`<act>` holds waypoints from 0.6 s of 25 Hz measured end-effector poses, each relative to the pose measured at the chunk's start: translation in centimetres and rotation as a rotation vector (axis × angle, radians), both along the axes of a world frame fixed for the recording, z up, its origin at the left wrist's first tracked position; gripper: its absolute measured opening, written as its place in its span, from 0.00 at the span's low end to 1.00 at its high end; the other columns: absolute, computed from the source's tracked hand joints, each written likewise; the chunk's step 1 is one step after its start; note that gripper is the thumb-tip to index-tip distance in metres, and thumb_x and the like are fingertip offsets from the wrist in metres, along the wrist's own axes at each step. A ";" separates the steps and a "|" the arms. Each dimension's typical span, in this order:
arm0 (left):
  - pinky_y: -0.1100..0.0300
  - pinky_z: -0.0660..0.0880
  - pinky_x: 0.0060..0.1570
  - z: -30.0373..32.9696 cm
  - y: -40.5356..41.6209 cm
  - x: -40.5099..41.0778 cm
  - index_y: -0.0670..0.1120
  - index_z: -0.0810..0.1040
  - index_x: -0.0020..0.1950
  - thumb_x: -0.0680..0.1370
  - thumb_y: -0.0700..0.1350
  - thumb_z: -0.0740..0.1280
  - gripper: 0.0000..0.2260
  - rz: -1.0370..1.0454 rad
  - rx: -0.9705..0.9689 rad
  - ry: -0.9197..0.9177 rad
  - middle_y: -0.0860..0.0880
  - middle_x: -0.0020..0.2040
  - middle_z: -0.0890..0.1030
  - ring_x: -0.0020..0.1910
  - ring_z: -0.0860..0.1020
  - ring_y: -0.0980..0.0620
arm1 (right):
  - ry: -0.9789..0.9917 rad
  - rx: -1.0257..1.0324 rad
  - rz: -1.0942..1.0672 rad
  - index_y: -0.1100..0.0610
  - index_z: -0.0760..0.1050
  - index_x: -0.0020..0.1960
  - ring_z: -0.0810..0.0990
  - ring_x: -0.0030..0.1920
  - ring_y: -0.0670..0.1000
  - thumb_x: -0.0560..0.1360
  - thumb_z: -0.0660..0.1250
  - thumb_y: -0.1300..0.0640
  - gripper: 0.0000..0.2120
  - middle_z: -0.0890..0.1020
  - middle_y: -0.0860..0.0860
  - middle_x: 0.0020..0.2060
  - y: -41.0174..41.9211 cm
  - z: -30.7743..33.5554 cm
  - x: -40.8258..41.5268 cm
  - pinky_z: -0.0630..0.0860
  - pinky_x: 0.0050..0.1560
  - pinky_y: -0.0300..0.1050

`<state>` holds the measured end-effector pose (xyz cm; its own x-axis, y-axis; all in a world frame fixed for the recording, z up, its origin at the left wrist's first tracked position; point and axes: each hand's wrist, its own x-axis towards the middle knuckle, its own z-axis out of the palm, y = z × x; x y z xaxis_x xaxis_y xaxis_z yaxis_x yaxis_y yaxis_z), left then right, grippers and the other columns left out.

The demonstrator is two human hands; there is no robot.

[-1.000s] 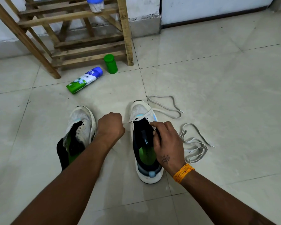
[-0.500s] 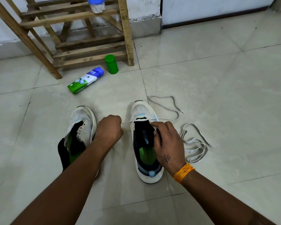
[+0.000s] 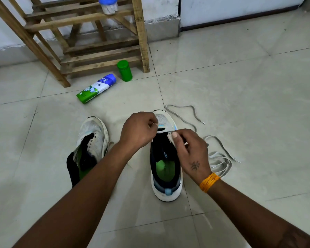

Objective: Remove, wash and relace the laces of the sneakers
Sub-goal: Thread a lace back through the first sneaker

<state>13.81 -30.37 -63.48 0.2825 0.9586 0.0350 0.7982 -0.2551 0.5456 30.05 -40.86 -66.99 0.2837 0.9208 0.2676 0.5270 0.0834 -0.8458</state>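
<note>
Two white sneakers with green insoles stand on the tiled floor. The right sneaker (image 3: 166,169) is upright, toe pointing away; the left sneaker (image 3: 90,142) leans on its side without a lace. My left hand (image 3: 139,130) pinches one end of a white lace (image 3: 182,117) at the toe-side eyelets. My right hand (image 3: 191,151) pinches the lace at the right row of eyelets. The lace trails off to the right of the toe. A second loose lace (image 3: 220,158) lies bunched on the floor right of the shoe.
A wooden rack (image 3: 89,42) stands against the wall at the back left, with a blue-lidded jar (image 3: 108,5) on a shelf. A green bottle (image 3: 124,70) stands before it and a blue-green tube (image 3: 97,88) lies on the floor.
My left hand has moved right from between the shoes onto the toe eyelets of the right sneaker. My right hand has lifted off the tongue and now pinches the lace.
</note>
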 end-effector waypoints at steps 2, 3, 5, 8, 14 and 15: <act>0.56 0.77 0.44 0.6 -0.1 1.0 0.53 0.84 0.45 0.74 0.48 0.69 0.04 0.011 -0.080 0.046 0.55 0.42 0.84 0.44 0.81 0.51 | -0.073 -0.038 -0.004 0.53 0.81 0.52 0.79 0.46 0.49 0.82 0.66 0.57 0.06 0.81 0.47 0.43 2.2 -1.0 1.5 0.76 0.47 0.48; 0.57 0.77 0.44 0.5 -0.2 1.3 0.54 0.84 0.44 0.75 0.49 0.70 0.03 0.038 -0.098 0.067 0.55 0.42 0.84 0.44 0.81 0.50 | -0.162 -0.089 0.050 0.53 0.81 0.54 0.79 0.48 0.52 0.79 0.66 0.59 0.07 0.81 0.49 0.45 3.2 -1.5 2.2 0.76 0.49 0.50; 0.57 0.76 0.43 0.3 -0.6 1.4 0.54 0.83 0.43 0.75 0.49 0.70 0.02 0.074 -0.104 0.078 0.55 0.42 0.84 0.45 0.81 0.51 | -0.327 -0.190 0.170 0.53 0.80 0.55 0.79 0.50 0.57 0.76 0.66 0.57 0.09 0.82 0.51 0.48 4.5 -2.3 3.0 0.77 0.50 0.53; 0.58 0.76 0.43 0.2 -0.7 1.7 0.56 0.83 0.44 0.76 0.48 0.69 0.04 0.062 -0.093 0.051 0.56 0.41 0.83 0.44 0.81 0.52 | -0.412 -0.204 0.209 0.54 0.78 0.49 0.78 0.46 0.57 0.75 0.65 0.55 0.05 0.82 0.50 0.42 5.4 -1.4 3.1 0.76 0.44 0.55; 0.61 0.73 0.35 3.4 -0.4 3.5 0.51 0.84 0.44 0.81 0.45 0.64 0.10 -0.066 -0.407 -0.278 0.56 0.36 0.82 0.31 0.76 0.56 | 0.004 -0.206 0.181 0.55 0.79 0.44 0.80 0.34 0.50 0.72 0.69 0.60 0.02 0.84 0.50 0.33 5.4 3.9 2.8 0.79 0.37 0.48; 0.61 0.70 0.31 3.8 -0.5 3.4 0.49 0.83 0.41 0.82 0.46 0.65 0.11 -0.077 -0.423 -0.321 0.55 0.33 0.79 0.28 0.73 0.57 | 0.189 -0.271 0.195 0.58 0.80 0.44 0.79 0.32 0.49 0.73 0.70 0.62 0.01 0.84 0.52 0.34 5.4 4.9 2.8 0.80 0.36 0.48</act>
